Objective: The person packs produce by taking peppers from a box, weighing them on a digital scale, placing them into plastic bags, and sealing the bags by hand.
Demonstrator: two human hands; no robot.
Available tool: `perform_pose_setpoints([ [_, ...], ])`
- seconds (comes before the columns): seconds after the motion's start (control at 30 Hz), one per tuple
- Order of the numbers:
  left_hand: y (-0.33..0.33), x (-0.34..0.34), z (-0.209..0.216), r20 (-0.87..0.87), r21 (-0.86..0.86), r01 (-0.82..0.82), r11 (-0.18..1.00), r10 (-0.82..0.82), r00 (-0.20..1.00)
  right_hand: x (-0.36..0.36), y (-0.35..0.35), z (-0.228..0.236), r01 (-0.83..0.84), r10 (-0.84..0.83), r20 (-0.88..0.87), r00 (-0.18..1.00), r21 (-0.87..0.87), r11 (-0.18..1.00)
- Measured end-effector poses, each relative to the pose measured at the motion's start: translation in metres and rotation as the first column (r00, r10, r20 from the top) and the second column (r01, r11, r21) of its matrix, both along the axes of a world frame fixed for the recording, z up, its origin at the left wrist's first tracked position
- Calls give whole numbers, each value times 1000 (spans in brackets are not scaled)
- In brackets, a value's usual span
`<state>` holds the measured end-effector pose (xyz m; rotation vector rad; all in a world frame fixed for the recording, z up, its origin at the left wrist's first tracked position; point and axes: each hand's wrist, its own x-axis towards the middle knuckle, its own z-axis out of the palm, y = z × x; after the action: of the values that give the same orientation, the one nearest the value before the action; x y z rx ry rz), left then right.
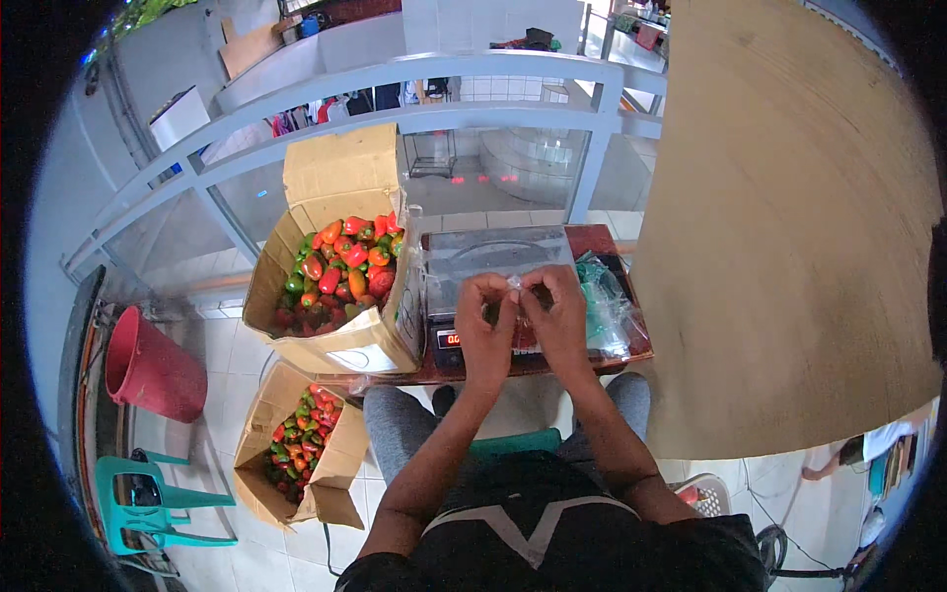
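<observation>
My left hand [487, 314] and my right hand [554, 311] meet in front of a digital scale [488, 252] with a metal plate. Both sets of fingertips pinch a small bit of clear plastic [514, 282], which looks like the gathered top of a bag. The rest of it, below my hands, is mostly hidden. A lit red display shows beside my left wrist. Close to my right hand, several clear and green-tinted plastic bags [607, 311] lie on the dark red table [590, 237].
An open cardboard box [340, 350] of red, orange and green peppers stands left of the scale. A smaller box [258, 483] of peppers sits on the floor. Further left are a red bucket [158, 365] and a green plastic chair [138, 503]. A large brown panel [789, 237] rises at right; a metal railing [434, 118] runs behind.
</observation>
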<state>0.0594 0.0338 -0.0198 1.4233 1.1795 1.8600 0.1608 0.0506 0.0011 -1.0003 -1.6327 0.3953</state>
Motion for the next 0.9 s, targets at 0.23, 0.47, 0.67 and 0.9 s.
perform_pose_setpoints([
  [0.23,13,-16,3,-296,28,137,990,-123,947,8,-1,-11,-28,29,9,1000,-72,997],
  [0.47,8,3,-6,-384,-14,-97,995,84,920,7,4,-24,-2,1,-54,999,-15,1000],
  [0.67,11,-2,-5,-222,-105,46,993,-68,973,24,14,-23,-323,255,-264,930,-259,910],
  [0.9,28,-8,-8,-262,51,48,998,-33,964,29,26,-28,-664,427,-583,691,-279,694],
])
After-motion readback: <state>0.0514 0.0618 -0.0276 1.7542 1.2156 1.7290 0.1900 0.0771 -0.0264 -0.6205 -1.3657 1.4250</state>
